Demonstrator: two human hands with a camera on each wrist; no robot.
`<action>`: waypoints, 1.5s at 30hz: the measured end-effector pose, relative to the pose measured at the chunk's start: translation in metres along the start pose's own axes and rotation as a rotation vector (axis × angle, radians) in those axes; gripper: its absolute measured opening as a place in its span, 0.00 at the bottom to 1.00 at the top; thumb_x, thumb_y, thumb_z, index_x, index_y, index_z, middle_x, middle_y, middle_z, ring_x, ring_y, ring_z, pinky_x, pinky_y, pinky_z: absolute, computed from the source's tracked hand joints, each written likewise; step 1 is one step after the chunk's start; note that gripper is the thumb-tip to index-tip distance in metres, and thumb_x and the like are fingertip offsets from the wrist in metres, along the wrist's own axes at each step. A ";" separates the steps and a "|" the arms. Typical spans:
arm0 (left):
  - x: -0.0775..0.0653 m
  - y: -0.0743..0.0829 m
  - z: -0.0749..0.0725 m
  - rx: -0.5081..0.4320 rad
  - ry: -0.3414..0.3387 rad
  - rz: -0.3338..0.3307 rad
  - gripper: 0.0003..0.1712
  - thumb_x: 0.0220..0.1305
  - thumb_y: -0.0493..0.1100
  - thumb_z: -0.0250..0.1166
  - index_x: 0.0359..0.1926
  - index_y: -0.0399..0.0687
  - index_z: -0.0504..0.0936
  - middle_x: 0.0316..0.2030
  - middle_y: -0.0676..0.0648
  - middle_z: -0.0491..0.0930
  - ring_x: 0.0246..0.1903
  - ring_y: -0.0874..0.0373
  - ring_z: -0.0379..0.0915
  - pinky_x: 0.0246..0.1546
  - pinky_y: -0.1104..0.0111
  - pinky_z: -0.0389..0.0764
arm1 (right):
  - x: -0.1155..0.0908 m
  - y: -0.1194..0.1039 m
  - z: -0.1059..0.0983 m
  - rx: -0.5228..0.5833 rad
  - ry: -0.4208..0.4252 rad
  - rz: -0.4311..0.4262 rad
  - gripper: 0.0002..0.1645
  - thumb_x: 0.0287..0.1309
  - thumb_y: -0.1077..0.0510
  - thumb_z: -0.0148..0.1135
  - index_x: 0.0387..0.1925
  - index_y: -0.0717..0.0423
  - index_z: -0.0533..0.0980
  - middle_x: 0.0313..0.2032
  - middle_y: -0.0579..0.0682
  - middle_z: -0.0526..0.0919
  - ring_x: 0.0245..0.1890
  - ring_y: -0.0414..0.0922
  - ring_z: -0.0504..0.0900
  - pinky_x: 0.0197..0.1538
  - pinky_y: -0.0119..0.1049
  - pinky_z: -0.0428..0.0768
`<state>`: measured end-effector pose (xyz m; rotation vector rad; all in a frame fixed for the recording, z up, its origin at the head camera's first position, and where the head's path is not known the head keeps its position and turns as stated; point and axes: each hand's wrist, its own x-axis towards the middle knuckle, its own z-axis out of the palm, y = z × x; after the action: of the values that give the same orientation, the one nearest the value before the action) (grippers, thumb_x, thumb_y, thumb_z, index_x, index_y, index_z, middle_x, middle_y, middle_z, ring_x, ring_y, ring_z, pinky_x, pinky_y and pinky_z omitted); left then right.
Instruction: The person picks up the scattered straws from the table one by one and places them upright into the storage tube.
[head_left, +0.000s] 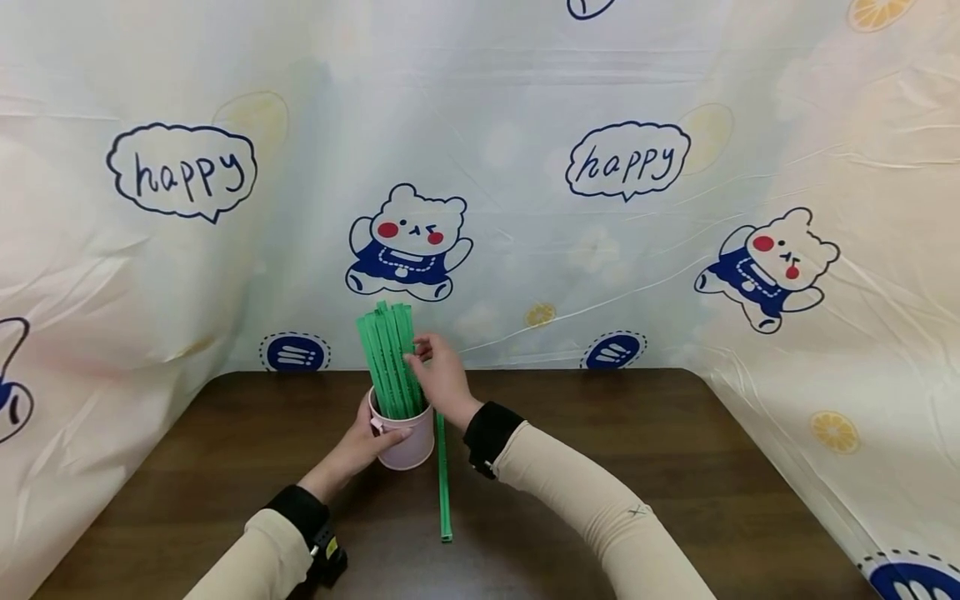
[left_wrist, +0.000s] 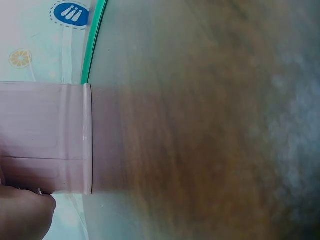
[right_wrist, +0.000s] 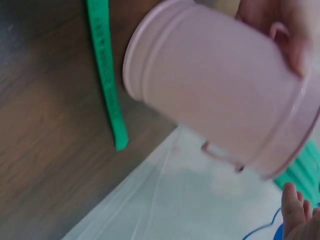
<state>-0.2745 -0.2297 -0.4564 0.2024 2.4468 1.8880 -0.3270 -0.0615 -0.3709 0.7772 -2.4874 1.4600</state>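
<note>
A pink bucket point(head_left: 406, 450) with small side loops stands upright on the brown table. My left hand point(head_left: 362, 439) grips it at the left, with the thumb across its front near the rim; the right wrist view also shows that thumb point(right_wrist: 299, 52). Inside the bucket leans a bundle of long, flat green strips point(head_left: 390, 358) with dark print. Beside the bundle's right edge is my right hand point(head_left: 444, 375), fingers loosely extended and holding nothing that shows. One loose green strip point(head_left: 444, 492) lies on the table, right of the bucket.
The dark wooden table point(head_left: 600, 467) reaches back to a pale printed cloth point(head_left: 517, 250) with bears and speech bubbles. A black band with a device point(head_left: 322, 546) is on the left wrist, and another black band point(head_left: 491, 433) on the right.
</note>
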 end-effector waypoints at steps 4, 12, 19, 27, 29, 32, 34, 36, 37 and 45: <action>0.000 0.002 -0.001 0.010 0.008 -0.013 0.60 0.67 0.42 0.66 0.79 0.41 0.29 0.78 0.29 0.43 0.76 0.33 0.47 0.77 0.38 0.53 | 0.006 0.014 -0.009 0.024 0.077 -0.001 0.19 0.74 0.60 0.56 0.60 0.66 0.72 0.49 0.61 0.81 0.51 0.54 0.80 0.53 0.41 0.79; 0.001 0.002 0.000 0.015 0.014 -0.020 0.60 0.66 0.42 0.67 0.79 0.39 0.30 0.78 0.29 0.44 0.76 0.33 0.47 0.77 0.40 0.53 | -0.001 0.052 -0.011 0.015 0.085 0.042 0.16 0.70 0.65 0.58 0.55 0.70 0.75 0.44 0.65 0.82 0.46 0.57 0.81 0.51 0.43 0.80; 0.000 0.001 -0.001 0.009 0.011 -0.025 0.60 0.66 0.42 0.67 0.79 0.41 0.29 0.78 0.30 0.42 0.77 0.33 0.44 0.77 0.39 0.51 | -0.013 0.076 -0.002 -0.168 -0.133 0.207 0.18 0.63 0.66 0.62 0.53 0.71 0.78 0.37 0.59 0.84 0.35 0.48 0.81 0.41 0.36 0.79; -0.001 -0.001 0.002 0.008 0.010 -0.016 0.60 0.66 0.42 0.67 0.79 0.40 0.29 0.78 0.30 0.43 0.77 0.33 0.46 0.77 0.40 0.52 | -0.028 0.086 0.009 -0.191 -0.278 0.281 0.21 0.53 0.70 0.64 0.12 0.54 0.67 0.08 0.42 0.66 0.10 0.38 0.67 0.20 0.26 0.67; -0.001 -0.002 0.002 0.002 0.006 -0.011 0.60 0.66 0.41 0.67 0.79 0.40 0.29 0.78 0.30 0.43 0.77 0.34 0.46 0.77 0.39 0.52 | -0.030 0.087 0.011 -0.197 -0.275 0.281 0.26 0.52 0.70 0.65 0.09 0.49 0.63 0.08 0.41 0.65 0.09 0.37 0.67 0.19 0.26 0.66; -0.002 -0.003 0.002 -0.006 0.006 -0.012 0.60 0.66 0.41 0.67 0.79 0.41 0.29 0.78 0.30 0.43 0.77 0.33 0.46 0.77 0.38 0.51 | -0.031 0.089 0.015 -0.192 -0.251 0.282 0.29 0.50 0.71 0.65 0.08 0.48 0.61 0.08 0.41 0.65 0.09 0.37 0.66 0.19 0.26 0.66; -0.002 -0.001 0.002 -0.004 0.004 -0.022 0.60 0.66 0.41 0.66 0.79 0.41 0.29 0.78 0.30 0.42 0.77 0.33 0.45 0.77 0.38 0.50 | -0.031 0.090 0.017 -0.194 -0.239 0.285 0.30 0.50 0.71 0.66 0.07 0.48 0.61 0.07 0.41 0.64 0.09 0.37 0.66 0.18 0.25 0.66; -0.002 0.000 0.002 -0.002 0.007 -0.034 0.60 0.67 0.41 0.66 0.80 0.42 0.29 0.79 0.30 0.42 0.77 0.33 0.45 0.78 0.37 0.50 | -0.030 0.089 0.017 -0.187 -0.232 0.294 0.31 0.50 0.71 0.66 0.06 0.48 0.60 0.06 0.42 0.64 0.08 0.37 0.66 0.18 0.26 0.66; -0.002 0.001 0.001 0.000 0.009 -0.039 0.60 0.67 0.41 0.66 0.80 0.42 0.29 0.79 0.30 0.42 0.77 0.33 0.45 0.78 0.37 0.50 | -0.030 0.088 0.017 -0.181 -0.232 0.306 0.31 0.51 0.71 0.67 0.06 0.48 0.60 0.06 0.42 0.64 0.08 0.37 0.67 0.18 0.26 0.67; -0.001 0.003 0.000 -0.002 0.004 -0.037 0.60 0.67 0.41 0.66 0.80 0.42 0.28 0.79 0.30 0.42 0.77 0.33 0.45 0.78 0.38 0.51 | -0.028 0.082 0.016 -0.159 -0.219 0.401 0.38 0.51 0.68 0.73 0.04 0.48 0.56 0.04 0.42 0.59 0.08 0.38 0.71 0.17 0.28 0.73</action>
<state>-0.2732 -0.2295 -0.4538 0.1521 2.4338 1.8778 -0.3426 -0.0335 -0.4529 0.4468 -3.0188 1.3186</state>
